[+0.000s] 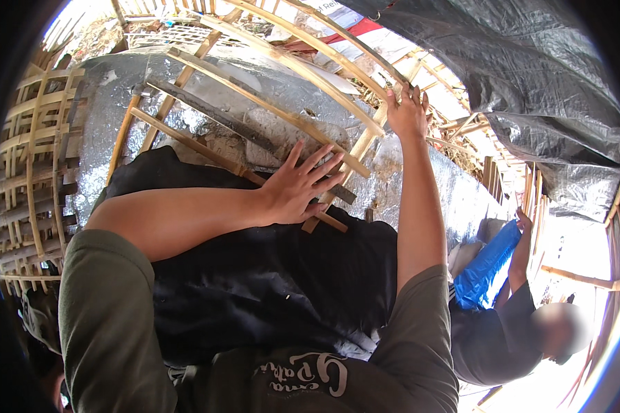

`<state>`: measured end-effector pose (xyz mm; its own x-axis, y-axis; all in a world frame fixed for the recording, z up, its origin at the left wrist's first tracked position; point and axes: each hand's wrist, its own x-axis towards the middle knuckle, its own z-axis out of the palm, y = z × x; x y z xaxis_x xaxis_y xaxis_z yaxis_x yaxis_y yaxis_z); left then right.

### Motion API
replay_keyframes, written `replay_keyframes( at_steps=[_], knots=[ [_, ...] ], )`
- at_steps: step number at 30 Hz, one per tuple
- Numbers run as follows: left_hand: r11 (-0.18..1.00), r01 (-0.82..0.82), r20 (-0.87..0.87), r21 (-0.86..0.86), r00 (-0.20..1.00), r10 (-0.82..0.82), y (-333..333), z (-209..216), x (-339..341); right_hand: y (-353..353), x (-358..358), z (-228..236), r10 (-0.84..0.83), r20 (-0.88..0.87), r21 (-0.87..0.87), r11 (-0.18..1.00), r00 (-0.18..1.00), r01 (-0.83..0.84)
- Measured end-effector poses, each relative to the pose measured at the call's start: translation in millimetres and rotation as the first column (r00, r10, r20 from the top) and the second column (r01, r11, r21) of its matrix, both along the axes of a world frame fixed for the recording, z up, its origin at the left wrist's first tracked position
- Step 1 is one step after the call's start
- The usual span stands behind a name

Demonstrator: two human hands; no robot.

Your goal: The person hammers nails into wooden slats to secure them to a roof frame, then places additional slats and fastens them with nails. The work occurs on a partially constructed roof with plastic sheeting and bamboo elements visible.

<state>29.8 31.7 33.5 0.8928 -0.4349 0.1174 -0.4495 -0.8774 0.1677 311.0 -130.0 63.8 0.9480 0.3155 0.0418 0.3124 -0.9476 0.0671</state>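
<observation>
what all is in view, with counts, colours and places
bamboo slat frame: one, tan and grey, upper centre
bamboo lattice: one, tan, left edge
shiny sheeting: one expanse, silver, behind the frame
cloth: one, black, lower centre
tarp: one, dark grey, upper right
plastic bundle: one, blue, right
co-worker: one, dark shirt, lower right
person's shirt: one, dark green, bottom
left hand: one, bare, over the frame
right hand: one, bare, at frame's upper right

From here: one cam, L of a head-worn pair; wide fisheye, facing down past the wearer's shirt (244, 385) to hands (293, 186) & wood frame (362, 146), all pretty near.
</observation>
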Motion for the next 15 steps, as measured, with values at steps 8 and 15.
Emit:
replay_keyframes(
  at_steps=[8,15],
  knots=[
    [1.0,-0.007,-0.009,0.015,1.0,0.007,-0.4,1.5,0.5,-3.7,8.8,-14.1,0.007,-0.014,0.016,1.0,1.0,-0.007],
    [1.0,-0.011,-0.011,0.011,1.0,0.011,-1.7,-2.0,0.2,-12.0,14.6,-19.6,0.051,0.003,0.088,0.995,0.999,-0.051]
  ],
)
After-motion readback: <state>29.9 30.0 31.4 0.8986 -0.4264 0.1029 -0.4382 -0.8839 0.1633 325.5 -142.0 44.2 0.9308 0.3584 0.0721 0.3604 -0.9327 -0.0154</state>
